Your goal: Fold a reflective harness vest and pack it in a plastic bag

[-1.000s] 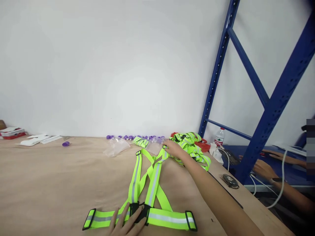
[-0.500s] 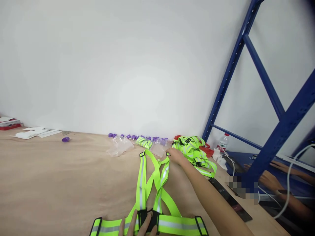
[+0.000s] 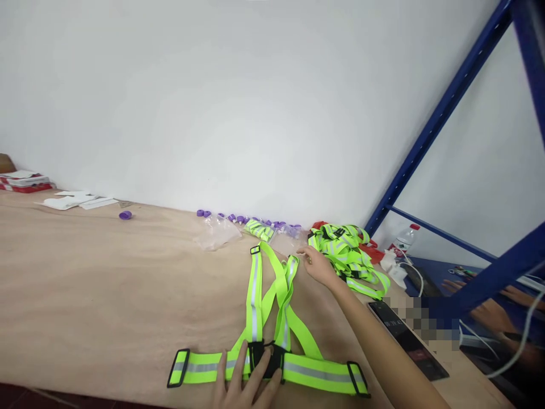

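A lime-yellow reflective harness (image 3: 317,372) with silver stripes lies spread on the brown-covered table, its belt across the front and its straps reaching toward the wall. My left hand (image 3: 247,380) rests with fingers spread on the belt and the black centre piece (image 3: 267,359). Just right of the top of the right strap (image 3: 292,272), my right hand (image 3: 317,266) hovers with thumb and fingers apart, nothing seen between them. Beyond it sits a tangled heap of similar straps (image 3: 340,244).
Clear plastic bags (image 3: 217,232), a folded strap pack (image 3: 259,229) and purple rings (image 3: 240,219) lie near the wall. A phone (image 3: 409,341) is at right, before a blue frame (image 3: 443,113), a bottle (image 3: 404,241) and another person's hands (image 3: 489,312). Papers (image 3: 76,201) lie at left.
My right hand has let go of the right strap's top and moved slightly away from it. The view has shifted, while my left hand stays on the harness.
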Action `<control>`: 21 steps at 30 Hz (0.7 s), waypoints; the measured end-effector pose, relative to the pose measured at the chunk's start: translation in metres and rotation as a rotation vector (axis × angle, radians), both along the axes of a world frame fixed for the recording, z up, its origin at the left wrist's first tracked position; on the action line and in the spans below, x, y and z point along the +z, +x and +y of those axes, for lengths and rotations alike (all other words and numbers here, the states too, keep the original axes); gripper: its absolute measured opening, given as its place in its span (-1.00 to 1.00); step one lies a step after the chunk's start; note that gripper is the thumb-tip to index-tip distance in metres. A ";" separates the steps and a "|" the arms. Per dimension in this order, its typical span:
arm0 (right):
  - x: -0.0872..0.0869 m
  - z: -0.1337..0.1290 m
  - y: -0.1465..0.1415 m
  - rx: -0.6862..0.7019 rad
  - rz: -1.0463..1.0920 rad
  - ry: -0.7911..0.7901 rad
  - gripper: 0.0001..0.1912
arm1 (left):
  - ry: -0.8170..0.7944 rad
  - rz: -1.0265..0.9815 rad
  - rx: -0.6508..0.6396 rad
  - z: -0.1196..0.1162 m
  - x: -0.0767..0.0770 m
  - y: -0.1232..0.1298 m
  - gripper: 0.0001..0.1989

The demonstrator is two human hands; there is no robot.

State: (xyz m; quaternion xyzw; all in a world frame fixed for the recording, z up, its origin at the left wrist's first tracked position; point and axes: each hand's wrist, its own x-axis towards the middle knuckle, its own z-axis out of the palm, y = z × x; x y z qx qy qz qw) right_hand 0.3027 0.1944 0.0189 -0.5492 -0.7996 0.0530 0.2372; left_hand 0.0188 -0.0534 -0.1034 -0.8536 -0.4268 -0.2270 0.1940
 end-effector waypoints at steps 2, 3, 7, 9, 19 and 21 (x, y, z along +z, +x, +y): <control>-0.014 -0.007 0.005 -0.012 -0.002 -0.027 -0.49 | -0.020 0.015 -0.020 0.000 0.005 -0.005 -0.39; -0.021 -0.009 0.007 -0.020 -0.002 -0.046 -0.42 | -0.046 0.011 -0.019 0.000 0.008 -0.007 -0.38; -0.039 -0.002 0.004 -0.042 0.084 -0.140 -0.34 | -0.111 0.018 -0.031 -0.003 0.016 -0.008 -0.30; -0.042 0.005 0.000 -0.025 0.133 -0.145 -0.41 | -0.124 0.017 -0.035 -0.004 0.016 -0.008 -0.24; -0.020 0.026 0.007 -0.012 0.536 -0.268 -0.87 | -0.136 0.022 -0.042 -0.003 0.015 -0.009 -0.18; -0.012 0.024 0.017 -0.023 0.674 -0.358 -0.84 | -0.134 0.029 -0.041 -0.004 0.019 -0.009 -0.16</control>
